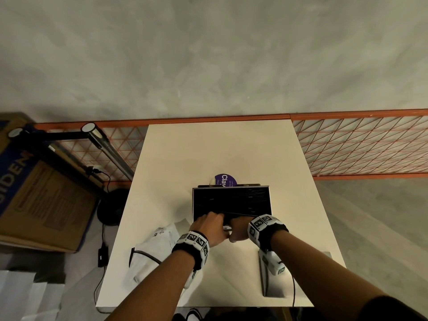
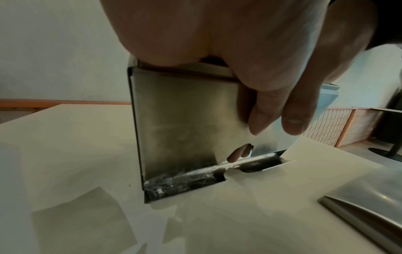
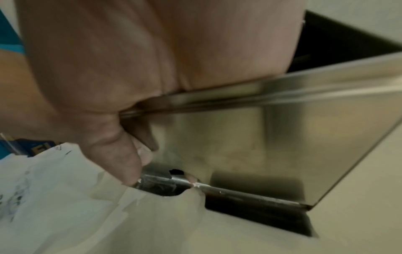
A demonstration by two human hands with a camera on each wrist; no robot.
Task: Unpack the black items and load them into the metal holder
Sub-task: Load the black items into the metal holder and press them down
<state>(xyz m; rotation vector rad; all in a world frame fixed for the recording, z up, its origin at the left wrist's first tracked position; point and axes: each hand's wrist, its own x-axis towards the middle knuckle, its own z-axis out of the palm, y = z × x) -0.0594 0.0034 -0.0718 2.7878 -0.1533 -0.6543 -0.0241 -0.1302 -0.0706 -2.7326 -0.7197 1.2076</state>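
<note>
The metal holder (image 1: 270, 200), a shiny steel box, stands mid-table, packed with thin black items (image 1: 231, 200). Both hands meet at its near rim. My left hand (image 1: 208, 224) reaches over the rim with its fingers hidden inside. My right hand (image 1: 239, 228) sits beside it. In the left wrist view the left hand (image 2: 217, 34) covers the rim above the holder's front wall (image 2: 178, 120), with thumbs lying on that wall. In the right wrist view the right hand (image 3: 108, 68) grips the front wall (image 3: 261, 146), thumb down near the bottom slot. Black items (image 2: 180, 182) show in that slot.
A torn white wrapper (image 1: 157, 251) lies left of my forearms. A loose metal lid (image 1: 268, 274) lies near the table's front right. A purple label (image 1: 225, 180) stands behind the holder. An orange wire rack (image 1: 359, 147) runs behind the table, with a cardboard box (image 1: 34, 193) at the left.
</note>
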